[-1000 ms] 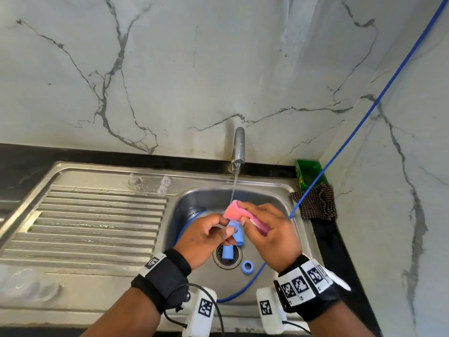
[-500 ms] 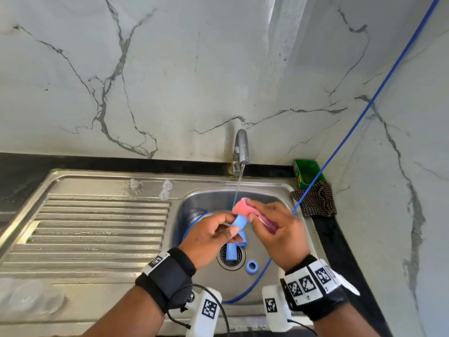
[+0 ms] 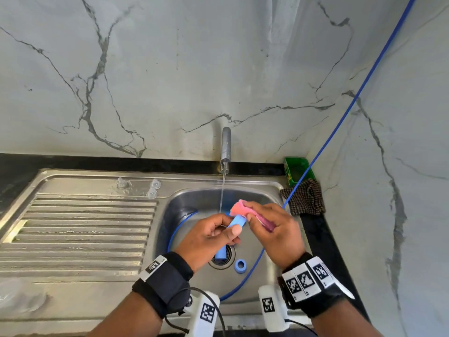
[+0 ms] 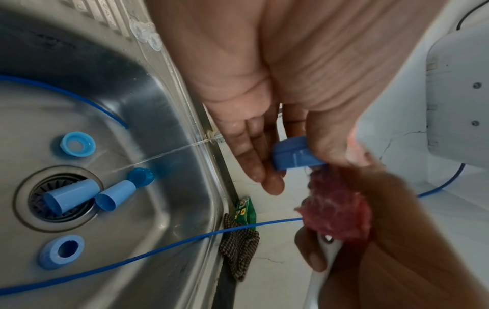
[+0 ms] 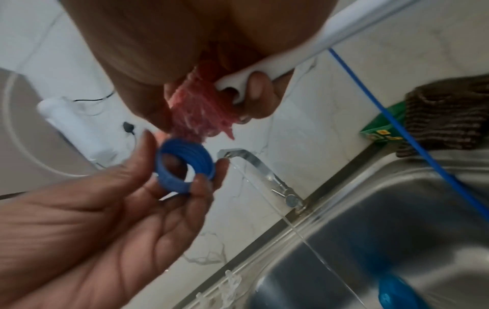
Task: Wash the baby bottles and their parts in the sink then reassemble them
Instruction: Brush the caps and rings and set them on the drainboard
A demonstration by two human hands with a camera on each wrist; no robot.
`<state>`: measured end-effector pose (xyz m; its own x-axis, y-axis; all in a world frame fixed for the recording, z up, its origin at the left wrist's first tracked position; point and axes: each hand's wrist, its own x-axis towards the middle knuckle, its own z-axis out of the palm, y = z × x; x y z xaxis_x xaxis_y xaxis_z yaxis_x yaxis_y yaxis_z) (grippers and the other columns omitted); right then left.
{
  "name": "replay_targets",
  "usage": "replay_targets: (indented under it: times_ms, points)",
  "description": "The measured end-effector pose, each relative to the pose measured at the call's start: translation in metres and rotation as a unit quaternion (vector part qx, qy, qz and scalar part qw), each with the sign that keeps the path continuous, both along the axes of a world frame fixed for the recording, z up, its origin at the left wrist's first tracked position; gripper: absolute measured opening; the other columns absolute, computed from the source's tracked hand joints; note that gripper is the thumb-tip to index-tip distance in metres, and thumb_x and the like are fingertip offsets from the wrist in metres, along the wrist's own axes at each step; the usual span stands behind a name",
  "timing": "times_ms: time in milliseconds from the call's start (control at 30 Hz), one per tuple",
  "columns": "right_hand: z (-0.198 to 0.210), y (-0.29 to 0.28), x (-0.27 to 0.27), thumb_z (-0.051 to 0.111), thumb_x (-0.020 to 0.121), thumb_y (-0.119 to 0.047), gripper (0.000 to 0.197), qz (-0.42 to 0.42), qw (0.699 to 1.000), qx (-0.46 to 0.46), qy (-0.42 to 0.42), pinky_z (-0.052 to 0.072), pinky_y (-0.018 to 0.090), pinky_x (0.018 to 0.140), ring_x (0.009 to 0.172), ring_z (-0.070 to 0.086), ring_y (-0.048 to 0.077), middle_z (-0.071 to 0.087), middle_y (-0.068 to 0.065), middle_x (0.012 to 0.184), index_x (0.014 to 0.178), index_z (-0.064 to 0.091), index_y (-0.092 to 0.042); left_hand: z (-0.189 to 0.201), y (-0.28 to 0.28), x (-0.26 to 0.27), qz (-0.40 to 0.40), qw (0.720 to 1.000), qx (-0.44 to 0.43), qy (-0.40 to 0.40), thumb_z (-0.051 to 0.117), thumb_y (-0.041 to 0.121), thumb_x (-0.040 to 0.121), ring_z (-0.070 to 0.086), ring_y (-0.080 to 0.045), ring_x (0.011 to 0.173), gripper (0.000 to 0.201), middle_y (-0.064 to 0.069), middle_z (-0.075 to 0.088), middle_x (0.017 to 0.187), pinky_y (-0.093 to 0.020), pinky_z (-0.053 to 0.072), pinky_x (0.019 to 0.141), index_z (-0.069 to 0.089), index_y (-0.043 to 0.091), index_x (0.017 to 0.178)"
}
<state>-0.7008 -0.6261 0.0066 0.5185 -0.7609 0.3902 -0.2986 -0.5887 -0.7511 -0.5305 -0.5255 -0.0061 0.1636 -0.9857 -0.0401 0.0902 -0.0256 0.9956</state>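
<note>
Pinching blue collar ring [image 5: 184, 168] in left hand [image 5: 111, 213].

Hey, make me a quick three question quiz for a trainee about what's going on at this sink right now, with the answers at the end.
1. True or false: the tap is turned off.
2. Multiple choice: what does the left hand hold? A) a clear teat B) a blue threaded ring C) the checked cloth
3. Fill in: the right hand holds a pink ____ with a white handle.

Key
1. False; a thin stream of water falls into the sink basin.
2. B
3. Sponge brush, its head pressed to the ring.
</note>
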Motion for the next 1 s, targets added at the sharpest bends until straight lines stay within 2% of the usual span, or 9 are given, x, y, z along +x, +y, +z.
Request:
replay_targets:
  times_ms: [100, 233, 400, 533, 633, 733, 800, 933, 1000]
  points:
    - [0.005, 0.001, -0.003, 0.068, 0.089, -0.027, 0.035, 0.050, 0.999, -0.016, -0.015, 0.053, 0.022, 0.078, 0.088, 0.068, 0.010, 0.067, -0.007, 0.099, 0.122, 0.072, -0.038, 0.000, -0.006, -0.008, 0.013, 1.000, -0.011, 0.004, 0.070, 0.029, 0.091, 0.073, -0.019, 0.093, 0.032, -0.004, 0.075, 0.096, -0.032, 0.055, 0.084, 0.067, 0.004, 0.111]
    - [0.006, -0.011, -0.006, 0.073, 0.091, -0.022, 0.039, 0.020, 1.000, 0.016, -0.008, 0.047, 0.012, 0.078, 0.087, 0.067, 0.007, 0.068, -0.009, 0.095, 0.122, 0.070, -0.046, 0.000, -0.005, -0.007, 0.004, 1.000, -0.020, -0.014, 0.066, 0.023, 0.091, 0.069, -0.020, 0.113, 0.033, -0.005, 0.074, 0.115, -0.038, 0.053, 0.100, 0.066, 0.007, 0.120]
    - [0.008, -0.013, -0.002, 0.069, 0.089, -0.032, 0.037, 0.072, 0.997, -0.001, -0.005, 0.057, 0.035, 0.078, 0.090, 0.068, 0.013, 0.067, -0.009, 0.101, 0.125, 0.070, -0.041, 0.002, -0.001, -0.004, 0.016, 0.999, -0.027, -0.015, 0.069, 0.028, 0.092, 0.068, -0.022, 0.114, 0.033, -0.005, 0.074, 0.115, -0.048, 0.052, 0.102, 0.067, 0.008, 0.118]
    - [0.014, -0.012, 0.008, 0.068, 0.090, -0.034, 0.038, 0.107, 0.994, -0.001, -0.003, 0.057, 0.039, 0.073, 0.088, 0.068, 0.016, 0.067, -0.008, 0.101, 0.126, 0.067, -0.043, 0.000, 0.002, 0.001, 0.051, 0.998, -0.025, 0.018, 0.072, 0.039, 0.087, 0.068, -0.030, 0.113, 0.040, -0.010, 0.073, 0.114, -0.052, 0.050, 0.104, 0.070, 0.011, 0.116]
    - [0.016, -0.011, 0.016, 0.069, 0.090, -0.033, 0.036, 0.086, 0.996, -0.002, 0.003, 0.056, 0.037, 0.077, 0.089, 0.068, 0.013, 0.069, -0.008, 0.100, 0.124, 0.068, -0.047, -0.003, 0.005, 0.012, 0.061, 0.996, -0.024, -0.056, 0.071, 0.047, 0.085, 0.066, -0.024, 0.108, 0.034, 0.001, 0.067, 0.119, -0.040, 0.055, 0.094, 0.072, 0.026, 0.112]
    - [0.020, 0.000, 0.023, 0.070, 0.091, -0.028, 0.035, 0.077, 0.997, -0.002, -0.012, 0.055, 0.033, 0.075, 0.087, 0.068, 0.012, 0.070, -0.009, 0.100, 0.123, 0.070, -0.041, -0.003, 0.008, 0.022, 0.054, 0.995, -0.032, -0.074, 0.071, 0.026, 0.093, 0.066, -0.006, 0.089, 0.023, 0.014, 0.069, 0.099, -0.023, 0.051, 0.079, 0.071, 0.015, 0.113]
    - [0.021, 0.010, 0.027, 0.068, 0.090, -0.033, 0.034, 0.108, 0.994, -0.027, -0.006, 0.055, 0.031, 0.070, 0.083, 0.067, 0.013, 0.067, -0.010, 0.100, 0.123, 0.071, -0.038, -0.003, 0.008, 0.028, 0.045, 0.995, -0.034, -0.082, 0.070, 0.026, 0.092, 0.066, -0.008, 0.086, 0.024, 0.010, 0.072, 0.093, -0.024, 0.052, 0.080, 0.070, 0.012, 0.112]
    - [0.018, 0.011, 0.037, 0.072, 0.090, -0.027, 0.038, 0.036, 0.999, -0.026, 0.003, 0.053, 0.026, 0.073, 0.083, 0.065, 0.010, 0.066, -0.012, 0.094, 0.124, 0.069, -0.042, -0.004, 0.009, 0.036, 0.022, 0.997, -0.021, -0.074, 0.068, 0.015, 0.094, 0.061, -0.006, 0.078, 0.015, 0.012, 0.068, 0.082, -0.023, 0.049, 0.078, 0.069, 0.011, 0.108]
    - [0.018, 0.016, 0.039, 0.072, 0.089, -0.027, 0.037, 0.048, 0.997, -0.058, 0.009, 0.053, 0.020, 0.071, 0.083, 0.064, 0.008, 0.064, -0.014, 0.095, 0.124, 0.070, -0.039, -0.002, 0.011, 0.038, -0.001, 0.997, -0.028, -0.065, 0.068, 0.017, 0.095, 0.061, -0.007, 0.077, 0.016, 0.009, 0.068, 0.080, -0.021, 0.049, 0.076, 0.071, 0.013, 0.110]
